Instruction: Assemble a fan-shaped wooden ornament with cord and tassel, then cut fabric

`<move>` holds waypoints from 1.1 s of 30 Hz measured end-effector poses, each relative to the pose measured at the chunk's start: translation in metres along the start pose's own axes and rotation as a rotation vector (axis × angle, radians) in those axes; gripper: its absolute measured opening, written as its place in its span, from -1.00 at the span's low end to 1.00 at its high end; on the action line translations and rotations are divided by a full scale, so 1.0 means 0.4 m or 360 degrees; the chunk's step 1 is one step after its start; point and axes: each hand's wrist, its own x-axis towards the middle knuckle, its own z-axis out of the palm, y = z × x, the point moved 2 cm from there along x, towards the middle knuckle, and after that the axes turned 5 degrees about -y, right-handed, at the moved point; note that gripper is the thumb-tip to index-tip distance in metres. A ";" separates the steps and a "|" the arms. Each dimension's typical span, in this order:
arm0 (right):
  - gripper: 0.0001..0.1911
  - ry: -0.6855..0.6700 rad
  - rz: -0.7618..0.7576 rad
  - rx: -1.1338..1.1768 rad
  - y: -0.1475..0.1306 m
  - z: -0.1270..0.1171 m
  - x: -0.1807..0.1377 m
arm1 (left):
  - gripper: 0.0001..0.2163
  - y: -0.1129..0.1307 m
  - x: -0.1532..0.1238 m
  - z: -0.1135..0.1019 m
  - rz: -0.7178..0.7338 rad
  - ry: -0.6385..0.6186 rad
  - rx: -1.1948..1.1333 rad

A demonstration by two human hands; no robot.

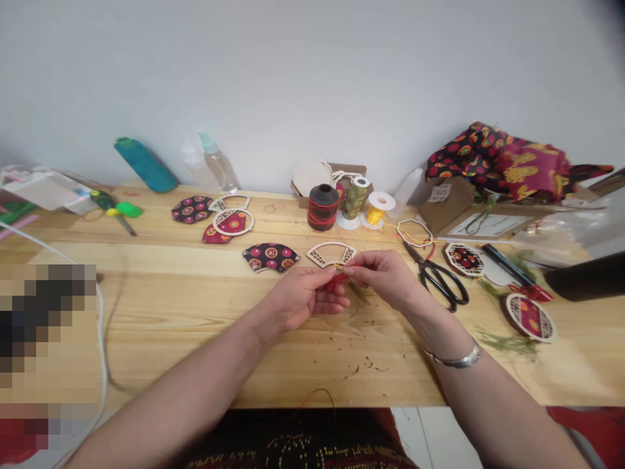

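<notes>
My left hand (312, 296) is closed in a pinch around a small bundle of red thread (336, 282), its lower fingers curled beneath. Close beside it, my right hand (385, 277) has thumb and forefinger pressed together at the thread's upper end, where a thin red strand shows. Fingers cover much of the bundle. Just beyond the hands lies a fan-shaped wooden frame (316, 258) with cut-out lattice ends. To its left rests a fan-shaped piece covered in dark patterned fabric (271, 257). Olive green threads (361, 294) lie under the hands. Black-handled scissors (442, 280) lie beside my right wrist.
Along the wall stand a red-and-black thread spool (323, 208), a green spool (355, 200), a yellow spool (375, 212) and a spray bottle (217, 166). Rightward are a cardboard box (444, 208) with fabric, a round ornament (532, 318) and a black cylinder (586, 277). A white cable (101, 326) runs left.
</notes>
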 end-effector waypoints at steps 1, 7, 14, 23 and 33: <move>-0.79 0.0017 0.0009 -0.0004 -0.001 -0.002 0.000 | -0.77 0.002 0.000 0.000 -0.0030 0.0014 -0.0031; -0.80 0.0076 0.0008 -0.0013 0.001 -0.006 0.000 | -0.75 0.008 -0.003 0.000 -0.0046 0.0036 -0.0068; -0.82 0.0076 0.0011 -0.0015 -0.004 -0.005 -0.001 | -0.78 0.002 -0.004 0.003 0.0004 0.0070 0.0011; -0.82 0.0075 -0.0003 0.0101 0.008 -0.012 0.006 | -0.81 -0.001 -0.002 0.001 0.0056 0.0101 0.0064; -0.78 0.0241 -0.0743 -0.0655 -0.016 -0.028 -0.007 | -0.88 0.001 -0.004 0.004 0.0193 0.0205 0.0312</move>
